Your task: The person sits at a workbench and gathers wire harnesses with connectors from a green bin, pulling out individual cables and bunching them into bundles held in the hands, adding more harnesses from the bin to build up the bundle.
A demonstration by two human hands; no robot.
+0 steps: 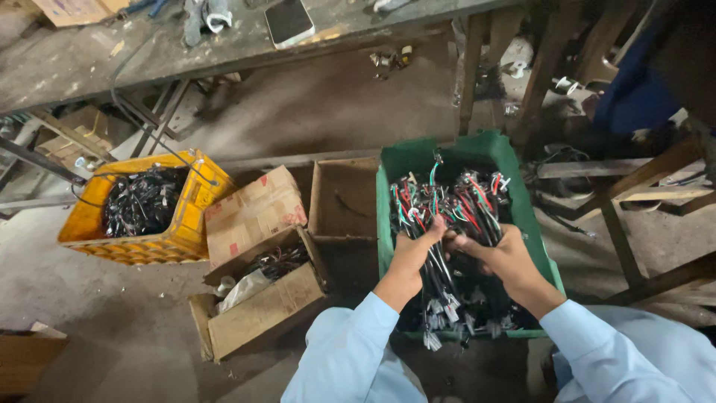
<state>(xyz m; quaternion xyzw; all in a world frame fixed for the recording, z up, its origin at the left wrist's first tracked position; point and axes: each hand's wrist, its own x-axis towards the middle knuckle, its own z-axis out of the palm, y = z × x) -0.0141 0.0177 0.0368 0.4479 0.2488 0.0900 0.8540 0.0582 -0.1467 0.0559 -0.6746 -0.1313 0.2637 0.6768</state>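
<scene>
Here, both hands clamp one wire bundle (455, 246).
Left hand (412, 257) and right hand (498, 257), grips closed, over green crate (514, 160); cardboard boxes (257, 287) lower left.

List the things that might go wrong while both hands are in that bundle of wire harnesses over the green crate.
1. The wire harnesses lie tangled with others in the green crate, so pulling may snag wires or strain connectors.
2. The left hand and right hand are bare; wire ends could scratch them.
3. Loose connectors hang over the crate's near edge and may drop to the floor.
</scene>
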